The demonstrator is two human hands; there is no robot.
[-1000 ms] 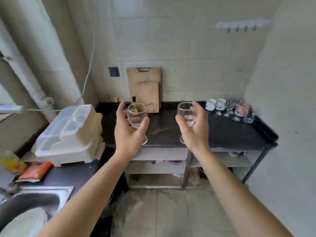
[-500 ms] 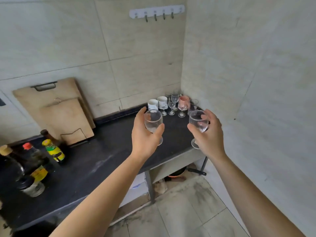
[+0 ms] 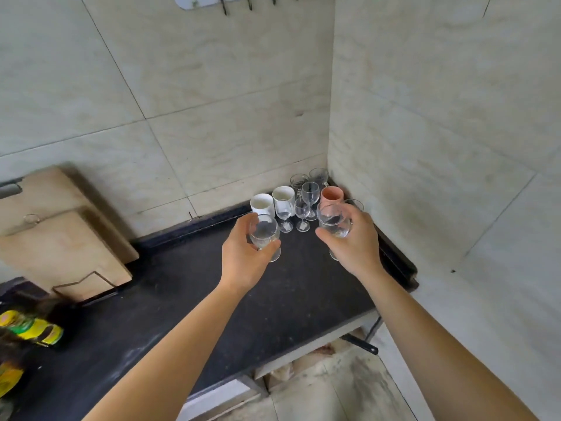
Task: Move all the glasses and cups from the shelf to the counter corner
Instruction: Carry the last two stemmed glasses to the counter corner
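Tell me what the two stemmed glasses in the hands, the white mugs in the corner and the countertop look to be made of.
Clear stemmed glass in the left hand and the one in the right hand: transparent glass, glossy; hand and counter show through. Two white mugs: probably glazed ceramic, opaque and smooth. Black countertop: dark stone or laminate, slightly speckled, dull sheen; cannot tell which.

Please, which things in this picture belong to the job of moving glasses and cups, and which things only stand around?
Belonging to the job:
- stemmed glass in the left hand
- stemmed glass in the right hand
- two white cups, pink cup and small glasses in the counter corner

Only standing around:
- cutting boards
- bottles
- wall hooks
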